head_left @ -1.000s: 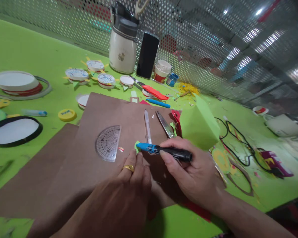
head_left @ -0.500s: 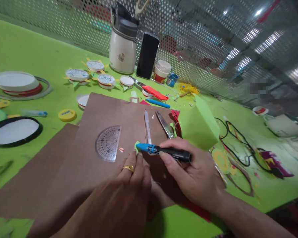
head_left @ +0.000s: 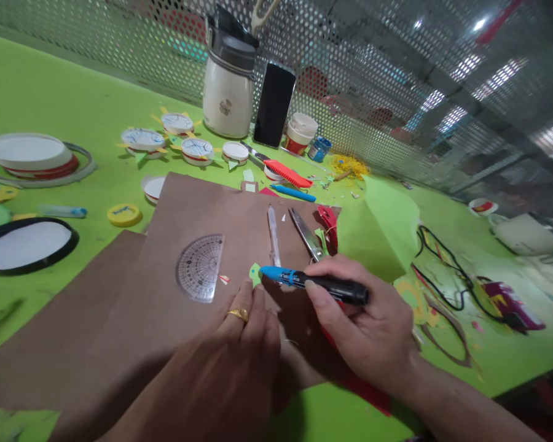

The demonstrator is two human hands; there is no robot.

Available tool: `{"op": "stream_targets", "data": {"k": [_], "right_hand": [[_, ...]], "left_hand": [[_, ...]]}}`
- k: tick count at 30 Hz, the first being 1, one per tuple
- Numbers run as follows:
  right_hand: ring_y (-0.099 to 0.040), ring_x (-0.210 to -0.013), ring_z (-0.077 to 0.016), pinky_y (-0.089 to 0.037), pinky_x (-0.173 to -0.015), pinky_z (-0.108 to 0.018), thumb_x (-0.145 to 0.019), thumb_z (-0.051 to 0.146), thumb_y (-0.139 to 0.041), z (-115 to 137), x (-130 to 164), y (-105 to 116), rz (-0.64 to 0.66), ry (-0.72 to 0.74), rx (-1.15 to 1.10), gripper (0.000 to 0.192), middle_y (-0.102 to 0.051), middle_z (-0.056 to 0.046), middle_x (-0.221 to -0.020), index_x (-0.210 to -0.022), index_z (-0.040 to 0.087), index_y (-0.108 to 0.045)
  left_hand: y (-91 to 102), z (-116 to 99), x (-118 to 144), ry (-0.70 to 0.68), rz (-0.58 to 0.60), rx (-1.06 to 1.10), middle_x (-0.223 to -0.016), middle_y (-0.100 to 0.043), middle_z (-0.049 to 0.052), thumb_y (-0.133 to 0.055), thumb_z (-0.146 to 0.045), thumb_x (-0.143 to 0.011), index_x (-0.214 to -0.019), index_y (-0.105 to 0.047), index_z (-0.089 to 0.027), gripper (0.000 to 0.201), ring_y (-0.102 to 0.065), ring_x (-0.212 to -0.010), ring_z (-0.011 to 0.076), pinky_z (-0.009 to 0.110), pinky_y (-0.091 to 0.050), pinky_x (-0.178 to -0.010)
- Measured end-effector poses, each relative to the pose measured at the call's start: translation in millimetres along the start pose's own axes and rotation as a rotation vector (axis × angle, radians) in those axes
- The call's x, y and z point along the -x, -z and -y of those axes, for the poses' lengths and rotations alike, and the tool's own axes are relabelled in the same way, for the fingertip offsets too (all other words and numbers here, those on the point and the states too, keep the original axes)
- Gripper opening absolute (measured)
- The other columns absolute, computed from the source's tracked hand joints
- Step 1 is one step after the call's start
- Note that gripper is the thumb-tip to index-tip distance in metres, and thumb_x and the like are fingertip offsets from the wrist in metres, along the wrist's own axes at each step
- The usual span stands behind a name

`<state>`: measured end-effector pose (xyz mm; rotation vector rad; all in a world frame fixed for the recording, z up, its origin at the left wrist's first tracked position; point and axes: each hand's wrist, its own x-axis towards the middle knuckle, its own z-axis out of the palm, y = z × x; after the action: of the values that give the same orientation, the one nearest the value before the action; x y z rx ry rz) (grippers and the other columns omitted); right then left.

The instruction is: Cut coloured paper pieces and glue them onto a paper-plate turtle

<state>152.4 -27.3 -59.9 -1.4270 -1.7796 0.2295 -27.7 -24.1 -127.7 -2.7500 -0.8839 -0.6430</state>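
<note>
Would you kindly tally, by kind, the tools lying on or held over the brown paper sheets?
Marker (blue-tipped, held in the right hand): 1
Protractor: 1
Clear pen: 1
Scissors: 1
Total: 4
The left hand rests on the brown paper, pressing a small green scrap.

- Nothing in this view is sharp enough to read as a word or a number.
- The clear protractor (head_left: 200, 267) on the brown paper (head_left: 175, 209) carries fine degree markings, too small to make out.
- The yellow round lid (head_left: 124, 214) bears blue lettering, blurred beyond reading.
- The marker (head_left: 316, 282), with its blue cap and black barrel, has small dark print near the cap; it cannot be read.
- The white discs (head_left: 196, 147) by the flask show blue scribbled marks, not legible.
</note>
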Motion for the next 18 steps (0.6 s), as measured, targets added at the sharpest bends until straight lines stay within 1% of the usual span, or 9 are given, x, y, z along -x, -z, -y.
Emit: {"op": "stream_targets", "data": {"k": [3, 6, 11, 15, 18], "right_hand": [[-0.064, -0.075, -0.0108, -0.050, -0.070, -0.021, -0.081, 0.014, -0.062, 0.6, -0.5, 0.7, 0.039, 0.013, -0.018, 0.011, -0.068, -0.001, -0.083, -0.092, 0.018, -0.063], [-0.063, -0.074, -0.0098, -0.049, -0.071, -0.020, -0.081, 0.014, -0.062, 0.8, -1.1, 0.8, 0.061, 0.014, -0.032, 0.012, -0.067, -0.001, -0.083, -0.094, 0.016, -0.063], [-0.064, -0.076, -0.0111, -0.050, -0.072, -0.022, -0.082, 0.014, -0.061, 0.1, -2.4, -0.1, 0.055, 0.013, -0.028, 0.012, -0.068, -0.001, -0.084, -0.093, 0.018, -0.063], [-0.065, -0.073, -0.0124, -0.051, -0.068, -0.023, -0.083, 0.016, -0.060, 0.1, -2.8, -0.1, 0.069, 0.008, -0.004, 0.011, -0.069, -0.002, -0.082, -0.093, 0.019, -0.063], [-0.065, -0.073, -0.0127, -0.051, -0.068, -0.023, -0.083, 0.017, -0.060, 0.2, -2.9, 0.1, 0.077, 0.001, 0.006, 0.011, -0.069, -0.001, -0.083, -0.093, 0.020, -0.063]], "left_hand": [[3.7, 0.4, -4.8, -0.022, -0.018, -0.004, -0.130, -0.057, 0.017, -0.048, -0.028, -0.084, -0.122, -0.057, -0.007, 0.044, -0.037, -0.132, 0.0290, 0.042, -0.029, -0.110], [6.9, 0.7, -7.4, -0.019, -0.033, -0.006, -0.128, -0.058, 0.019, -0.051, -0.029, -0.083, -0.119, -0.059, -0.004, 0.045, -0.038, -0.131, 0.0298, 0.040, -0.027, -0.111], [4.2, 2.7, -3.8, -0.026, -0.012, -0.001, -0.130, -0.056, 0.019, -0.051, -0.030, -0.084, -0.123, -0.056, -0.004, 0.047, -0.038, -0.131, 0.0298, 0.039, -0.024, -0.111], [6.1, 7.4, -6.4, -0.084, 0.023, -0.005, -0.124, -0.061, 0.017, -0.046, -0.030, -0.086, -0.121, -0.059, -0.006, 0.044, -0.045, -0.126, 0.0289, 0.039, -0.032, -0.106], [10.3, 8.8, -10.6, -0.090, -0.006, -0.015, -0.120, -0.063, 0.017, -0.044, -0.027, -0.086, -0.116, -0.062, -0.005, 0.042, -0.050, -0.121, 0.0297, 0.040, -0.034, -0.104]]}}
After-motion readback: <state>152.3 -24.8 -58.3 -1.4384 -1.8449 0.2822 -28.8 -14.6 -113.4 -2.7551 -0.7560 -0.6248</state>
